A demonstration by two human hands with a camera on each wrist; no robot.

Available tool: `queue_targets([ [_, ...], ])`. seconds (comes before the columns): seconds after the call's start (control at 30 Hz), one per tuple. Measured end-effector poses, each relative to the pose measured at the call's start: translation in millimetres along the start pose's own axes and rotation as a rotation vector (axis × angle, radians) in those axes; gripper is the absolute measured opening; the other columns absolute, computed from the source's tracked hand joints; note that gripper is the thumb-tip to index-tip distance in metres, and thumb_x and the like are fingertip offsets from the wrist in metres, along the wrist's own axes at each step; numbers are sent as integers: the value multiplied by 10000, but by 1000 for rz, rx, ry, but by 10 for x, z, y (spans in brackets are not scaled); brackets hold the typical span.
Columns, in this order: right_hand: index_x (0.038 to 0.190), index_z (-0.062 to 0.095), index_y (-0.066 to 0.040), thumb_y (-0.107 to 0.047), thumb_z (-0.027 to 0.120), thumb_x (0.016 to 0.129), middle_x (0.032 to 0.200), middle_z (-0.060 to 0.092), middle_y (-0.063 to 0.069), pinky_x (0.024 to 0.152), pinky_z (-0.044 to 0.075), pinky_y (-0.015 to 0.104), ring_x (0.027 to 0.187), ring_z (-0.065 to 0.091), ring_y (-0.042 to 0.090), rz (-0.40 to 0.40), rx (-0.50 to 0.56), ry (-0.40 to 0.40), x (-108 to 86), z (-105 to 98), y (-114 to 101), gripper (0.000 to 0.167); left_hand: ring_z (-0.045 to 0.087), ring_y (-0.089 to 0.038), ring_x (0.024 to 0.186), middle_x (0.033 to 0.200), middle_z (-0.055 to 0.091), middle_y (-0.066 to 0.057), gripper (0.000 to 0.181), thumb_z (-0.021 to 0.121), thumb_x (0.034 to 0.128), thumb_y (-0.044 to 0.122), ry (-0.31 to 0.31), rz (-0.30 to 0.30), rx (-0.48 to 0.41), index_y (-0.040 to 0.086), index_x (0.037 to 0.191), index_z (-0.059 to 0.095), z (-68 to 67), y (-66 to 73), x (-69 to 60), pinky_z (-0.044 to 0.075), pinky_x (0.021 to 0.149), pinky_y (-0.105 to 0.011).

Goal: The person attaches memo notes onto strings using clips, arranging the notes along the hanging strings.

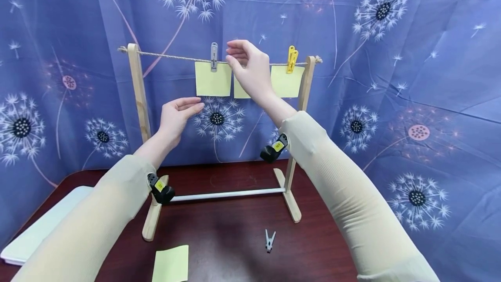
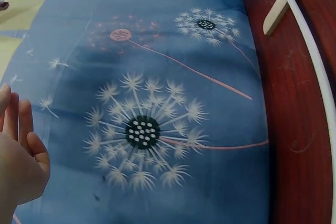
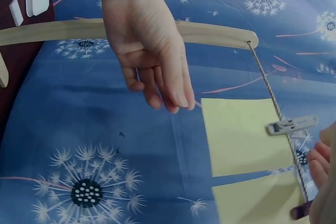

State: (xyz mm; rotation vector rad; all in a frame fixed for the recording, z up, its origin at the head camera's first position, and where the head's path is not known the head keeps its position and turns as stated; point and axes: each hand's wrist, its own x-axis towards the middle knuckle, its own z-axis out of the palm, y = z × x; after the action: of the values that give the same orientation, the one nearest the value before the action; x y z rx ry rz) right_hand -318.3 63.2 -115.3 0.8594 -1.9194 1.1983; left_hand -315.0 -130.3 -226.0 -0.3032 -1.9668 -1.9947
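A yellow sheet of paper [image 1: 213, 82] hangs from the rope [image 1: 168, 56], held by a grey clothespin [image 1: 214, 57]. My left hand [image 1: 174, 116] is beside that sheet's lower left corner, its fingers loosely bent and holding nothing; the right wrist view shows a small gap between fingertips and paper. My right hand [image 1: 250, 66] is raised at the rope, right of the grey clothespin, fingers loosely curved with nothing visible in them. Behind it hangs a middle yellow sheet [image 1: 240, 91], partly hidden, with a dark clothespin [image 3: 301, 211] seen in the right wrist view.
A third sheet [image 1: 287, 82] hangs at right under yellow clothespins [image 1: 292, 59]. The wooden stand [image 1: 138, 90] carries the rope. On the dark red table [image 1: 231, 229] lie a loose grey clothespin [image 1: 269, 241], a yellow sheet [image 1: 171, 264] and a white flat object [image 1: 47, 225].
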Motion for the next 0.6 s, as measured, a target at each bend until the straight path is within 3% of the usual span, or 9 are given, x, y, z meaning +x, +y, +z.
queue_targets([
  [0.1, 1136, 647, 57, 1, 621, 920, 1073, 705, 175, 874, 518, 196, 984, 675, 224, -8, 35, 27, -82, -15, 51, 224, 681, -3, 819, 811, 714, 203, 257, 731, 885, 202, -33, -23, 18, 109, 1121, 696, -47, -100, -32, 431, 978, -288],
  [0.2, 1119, 643, 71, 9, 615, 921, 1064, 701, 194, 875, 524, 216, 977, 671, 241, -19, 66, 42, -179, -37, 122, 210, 668, 10, 859, 846, 705, 220, 323, 719, 896, 226, -88, -56, 57, 85, 1183, 670, -90, -192, -78, 427, 994, -308],
  [0.37, 1102, 627, 114, 49, 605, 911, 1046, 688, 249, 878, 534, 251, 965, 667, 301, -54, 124, 62, -353, -59, 217, 203, 627, 19, 914, 930, 696, 232, 488, 711, 898, 288, -228, -136, 201, 48, 1308, 603, -183, -320, -155, 451, 876, -276],
  [0.5, 1104, 622, 123, 58, 604, 907, 1028, 687, 260, 871, 542, 275, 953, 669, 321, -62, 149, 71, -503, -81, 290, 209, 613, -24, 987, 1130, 716, 65, 486, 692, 908, 305, -323, -162, 313, 57, 1316, 604, -235, -422, -246, 448, 874, -280],
  [0.6, 1103, 619, 126, 54, 602, 908, 1017, 688, 265, 867, 546, 288, 943, 669, 327, -58, 162, 77, -612, -94, 362, 209, 610, -60, 1037, 1254, 674, -85, 478, 691, 910, 293, -372, -164, 349, 46, 1311, 607, -265, -515, -332, 444, 899, -299],
])
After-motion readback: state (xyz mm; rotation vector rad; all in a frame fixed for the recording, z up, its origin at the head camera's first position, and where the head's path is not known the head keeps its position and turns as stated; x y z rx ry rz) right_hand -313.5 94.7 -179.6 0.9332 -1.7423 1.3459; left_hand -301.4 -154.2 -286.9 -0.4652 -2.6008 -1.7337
